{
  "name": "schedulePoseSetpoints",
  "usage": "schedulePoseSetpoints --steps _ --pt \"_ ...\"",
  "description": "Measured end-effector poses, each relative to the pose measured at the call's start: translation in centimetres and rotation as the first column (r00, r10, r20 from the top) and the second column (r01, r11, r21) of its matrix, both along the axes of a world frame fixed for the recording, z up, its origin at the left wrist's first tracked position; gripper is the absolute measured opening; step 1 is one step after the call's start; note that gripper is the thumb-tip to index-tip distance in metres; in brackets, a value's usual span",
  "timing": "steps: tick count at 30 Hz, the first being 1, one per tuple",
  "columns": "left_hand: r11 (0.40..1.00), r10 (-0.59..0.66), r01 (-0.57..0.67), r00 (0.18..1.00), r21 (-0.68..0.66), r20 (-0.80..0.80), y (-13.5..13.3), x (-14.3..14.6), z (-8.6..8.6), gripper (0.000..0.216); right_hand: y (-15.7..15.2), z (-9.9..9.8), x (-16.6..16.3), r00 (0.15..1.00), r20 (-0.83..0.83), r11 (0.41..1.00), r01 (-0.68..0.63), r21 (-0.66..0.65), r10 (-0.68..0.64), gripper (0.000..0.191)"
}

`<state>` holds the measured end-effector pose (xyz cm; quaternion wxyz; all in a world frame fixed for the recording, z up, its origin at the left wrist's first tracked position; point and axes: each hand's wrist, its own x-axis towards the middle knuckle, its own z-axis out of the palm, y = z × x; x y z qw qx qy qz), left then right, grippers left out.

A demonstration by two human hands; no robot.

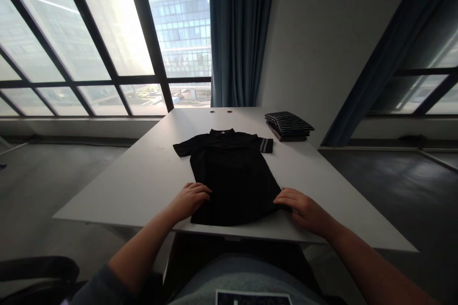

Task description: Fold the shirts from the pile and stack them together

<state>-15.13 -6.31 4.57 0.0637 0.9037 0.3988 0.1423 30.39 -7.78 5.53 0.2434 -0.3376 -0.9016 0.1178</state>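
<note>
A black polo shirt (232, 176) lies spread on the white table (150, 176), its collar toward the far side and its hem near the front edge. Two pale stripes cross the cuff of its right-hand sleeve as I see it; the other sleeve shows none. My left hand (193, 198) grips the shirt's left side near the hem, with fingers curled over the cloth. At the opposite lower corner, my right hand (295, 202) is closed on the edge of the fabric. Both thumbs are mostly hidden.
Folded clothes (288, 125), the top one black with white stripes, are stacked at the table's far right. Two small round spots (229, 111) show near the far edge. A dark chair (39, 269) stands at lower left. Behind the table hangs a blue curtain (239, 33) beside windows.
</note>
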Motion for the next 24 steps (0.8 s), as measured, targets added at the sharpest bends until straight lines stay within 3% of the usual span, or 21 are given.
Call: schedulePoseSetpoints --steps 4,9,15,18,21,24 --pt "0.992 0.117 -0.111 0.986 -0.053 0.116 -1.2 -4.3 1.2 0.03 -1.6 -1.0 2.6 0.995 0.077 0.997 0.068 -0.022 -0.066 0.053" --pt "0.975 0.186 -0.19 0.982 -0.12 -0.04 -4.2 -9.4 0.9 0.024 -3.3 -3.2 3.5 0.979 0.201 0.992 0.042 -0.121 -0.017 0.057" --pt "0.956 0.225 -0.237 0.97 -0.173 -0.087 -5.6 -10.5 0.7 0.019 -3.5 -1.2 3.0 0.962 0.261 0.974 -0.024 -0.226 0.085 0.042" --pt "0.953 0.271 -0.274 0.962 -0.126 -0.04 -3.8 -9.3 1.0 0.019 -1.4 0.2 2.9 0.978 0.196 0.971 -0.028 -0.238 0.077 0.041" --pt "0.917 0.392 -0.392 0.92 -0.077 -0.02 0.1 -7.2 0.9 0.023 3.3 0.4 2.4 0.987 0.118 0.98 0.123 -0.154 -0.105 0.045" --pt "0.852 0.517 -0.524 0.847 -0.02 -0.125 5.6 -4.3 0.7 0.026 10.1 -0.6 0.9 0.94 0.181 0.946 0.311 -0.096 -0.29 0.052"
